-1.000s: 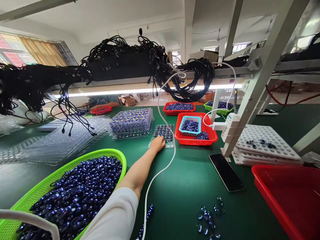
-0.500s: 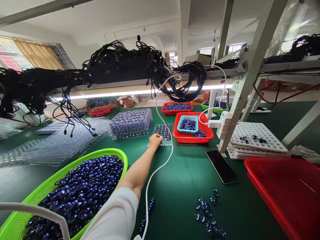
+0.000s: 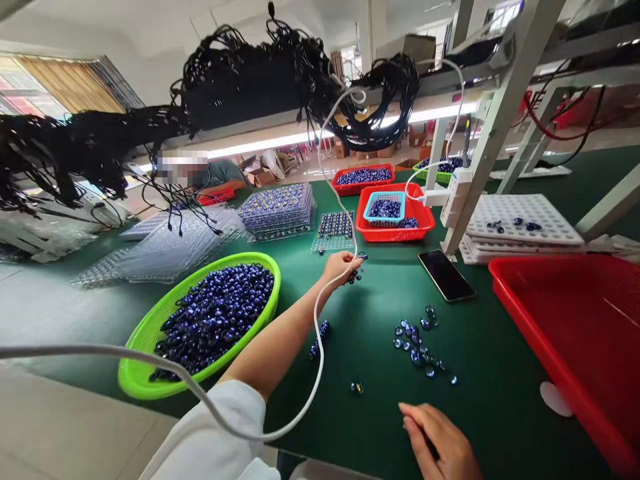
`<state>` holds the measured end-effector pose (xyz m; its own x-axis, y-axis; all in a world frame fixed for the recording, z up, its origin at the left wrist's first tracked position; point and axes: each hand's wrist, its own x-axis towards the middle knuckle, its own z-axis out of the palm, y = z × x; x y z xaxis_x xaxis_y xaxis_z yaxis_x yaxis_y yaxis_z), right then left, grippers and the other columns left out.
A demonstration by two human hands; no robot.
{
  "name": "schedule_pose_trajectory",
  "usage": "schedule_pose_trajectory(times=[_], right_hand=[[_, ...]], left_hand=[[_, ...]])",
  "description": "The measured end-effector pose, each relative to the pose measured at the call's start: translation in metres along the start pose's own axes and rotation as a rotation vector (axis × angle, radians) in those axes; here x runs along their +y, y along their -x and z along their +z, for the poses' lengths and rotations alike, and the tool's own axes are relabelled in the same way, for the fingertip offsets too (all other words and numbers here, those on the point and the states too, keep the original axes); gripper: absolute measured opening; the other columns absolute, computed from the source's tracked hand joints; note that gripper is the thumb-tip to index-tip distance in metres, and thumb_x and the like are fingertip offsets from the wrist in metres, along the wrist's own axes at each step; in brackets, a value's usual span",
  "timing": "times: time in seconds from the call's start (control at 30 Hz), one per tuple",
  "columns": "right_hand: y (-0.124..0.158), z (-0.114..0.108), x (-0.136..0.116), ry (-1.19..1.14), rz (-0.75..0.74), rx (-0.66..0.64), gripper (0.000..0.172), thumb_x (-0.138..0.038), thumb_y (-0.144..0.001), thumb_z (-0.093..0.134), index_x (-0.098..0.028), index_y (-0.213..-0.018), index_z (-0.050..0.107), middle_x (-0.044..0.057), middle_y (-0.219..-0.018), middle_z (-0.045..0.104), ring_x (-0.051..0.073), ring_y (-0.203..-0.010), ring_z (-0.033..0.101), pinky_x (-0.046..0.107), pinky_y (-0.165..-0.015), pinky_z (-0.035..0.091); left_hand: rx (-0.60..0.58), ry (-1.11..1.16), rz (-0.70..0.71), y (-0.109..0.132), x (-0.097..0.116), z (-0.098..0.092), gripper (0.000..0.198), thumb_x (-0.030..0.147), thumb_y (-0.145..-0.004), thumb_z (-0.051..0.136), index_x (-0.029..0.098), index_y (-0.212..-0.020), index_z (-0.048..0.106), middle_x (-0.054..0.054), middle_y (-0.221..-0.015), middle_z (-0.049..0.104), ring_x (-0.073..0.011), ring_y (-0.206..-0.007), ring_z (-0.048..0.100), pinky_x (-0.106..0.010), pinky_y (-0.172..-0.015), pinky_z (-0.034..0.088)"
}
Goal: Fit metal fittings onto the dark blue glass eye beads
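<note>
My left hand (image 3: 343, 268) reaches over the middle of the bench, fingers closed on small glossy dark-blue round pieces (image 3: 355, 276), some of which show below the fingers. Behind it lies a clear tray (image 3: 320, 245) partly filled with rows of such pieces. My right hand (image 3: 440, 443) is low at the front, its thumb and forefinger slightly apart and nothing visible between them. Ahead of that hand lie a single piece with a gold spot (image 3: 357, 387) and a scatter of loose blue pieces (image 3: 416, 357). A short row of pieces (image 3: 319, 340) lies beside my left forearm.
A green basket (image 3: 131, 363) heaped with blue pieces stands left. Stacked filled trays (image 3: 280, 207), a red basket (image 3: 367, 232) holding a blue one, a phone (image 3: 447, 275) and a large red tray (image 3: 515, 313) surround the work. A white cable (image 3: 320, 360) loops across my left arm.
My left hand has drawn back from the clear tray, toward me and rightward, with blue pieces in it. My right hand has come into view. The single gold-spotted piece now shows; the view has tilted down.
</note>
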<state>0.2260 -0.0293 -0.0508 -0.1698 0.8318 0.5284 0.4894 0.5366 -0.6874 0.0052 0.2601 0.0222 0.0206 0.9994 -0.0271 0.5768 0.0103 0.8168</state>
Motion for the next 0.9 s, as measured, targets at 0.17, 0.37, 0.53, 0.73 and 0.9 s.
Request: schedule_pose_trajectory(times=[0.17,0.37,0.53,0.73,0.9], right_hand=[[-0.004,-0.006,-0.007,0.004,0.053,-0.015,0.020,-0.017,-0.097,0.053,-0.022,-0.108,0.068,0.005,-0.088,0.075,0.017,-0.077,0.073,0.026,-0.071,0.060],[-0.005,-0.008,-0.011,-0.008,0.090,-0.054,0.022,-0.020,-0.099,0.050,-0.022,-0.107,0.070,0.005,-0.087,0.074,0.018,-0.078,0.072,0.028,-0.072,0.059],[-0.010,-0.012,-0.017,-0.036,0.167,-0.041,0.022,-0.022,-0.099,0.050,-0.022,-0.107,0.070,0.004,-0.086,0.073,0.016,-0.075,0.070,0.025,-0.069,0.058],[-0.021,-0.013,-0.020,0.126,0.209,-0.063,0.024,-0.022,-0.098,0.051,-0.023,-0.115,0.068,0.007,-0.099,0.070,0.018,-0.085,0.070,0.027,-0.071,0.058],[-0.033,0.002,-0.014,0.345,0.172,-0.174,0.025,-0.024,-0.096,0.054,-0.024,-0.118,0.068,0.009,-0.106,0.068,0.023,-0.097,0.067,0.036,-0.081,0.058]], left_hand=[[-0.159,-0.011,0.131,0.095,0.003,0.024,0.014,0.027,-0.083,0.070,0.013,-0.081,0.068,0.001,-0.061,0.065,-0.0094,-0.048,0.056,-0.020,-0.048,0.044],[-0.232,-0.114,0.331,0.169,-0.009,0.034,0.005,0.017,-0.075,0.073,0.018,-0.080,0.073,-0.003,-0.077,0.069,-0.0152,-0.071,0.062,-0.027,-0.070,0.051],[-0.365,-0.170,0.548,0.190,-0.016,0.031,0.036,0.035,-0.074,0.084,0.019,-0.106,0.075,-0.012,-0.105,0.073,-0.0261,-0.097,0.065,-0.039,-0.087,0.054],[-0.146,0.030,0.552,0.212,-0.027,0.019,0.034,0.029,-0.094,0.064,0.024,-0.127,0.065,-0.014,-0.133,0.066,-0.0283,-0.129,0.056,-0.052,-0.109,0.046],[-0.037,0.062,0.394,0.239,-0.047,0.014,0.038,0.024,-0.096,0.058,0.027,-0.134,0.059,-0.013,-0.139,0.061,-0.0275,-0.133,0.055,-0.053,-0.113,0.045]])
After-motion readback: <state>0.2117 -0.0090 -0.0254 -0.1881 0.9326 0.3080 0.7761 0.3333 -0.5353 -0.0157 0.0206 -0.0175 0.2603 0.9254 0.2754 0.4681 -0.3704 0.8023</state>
